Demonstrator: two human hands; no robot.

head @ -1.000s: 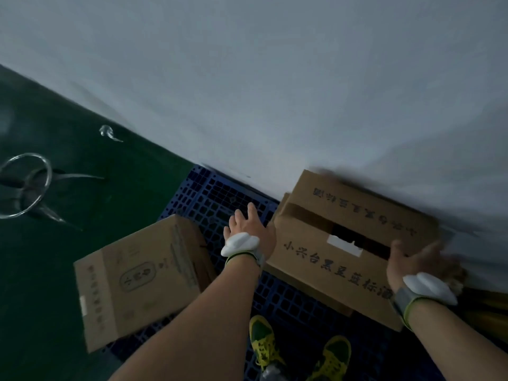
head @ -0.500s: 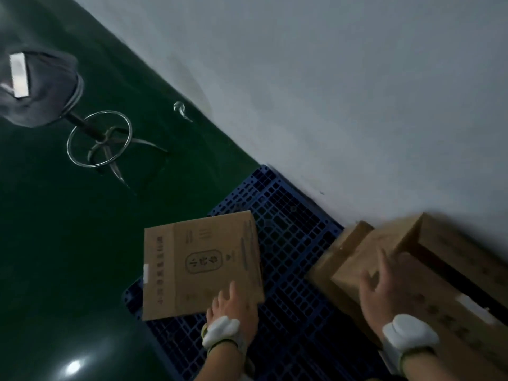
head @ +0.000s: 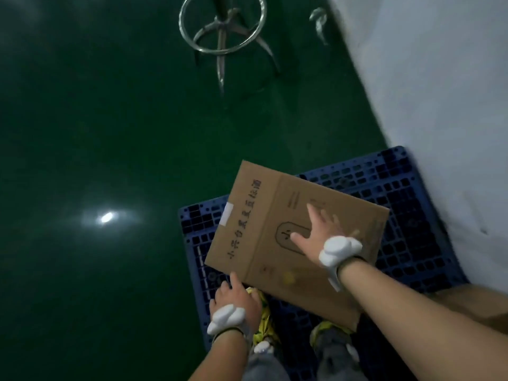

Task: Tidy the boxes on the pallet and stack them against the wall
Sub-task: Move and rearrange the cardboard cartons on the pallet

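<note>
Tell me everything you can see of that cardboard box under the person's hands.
The cardboard box is plain brown corrugated card, printed with dark characters along one panel and an oval logo on the broad face, with a white label at one edge. It looks closed and tilted, lying across the blue pallet near the white wall. The right hand lies flat, fingers spread, on its broad face; the left hand meets its lower corner.
</note>
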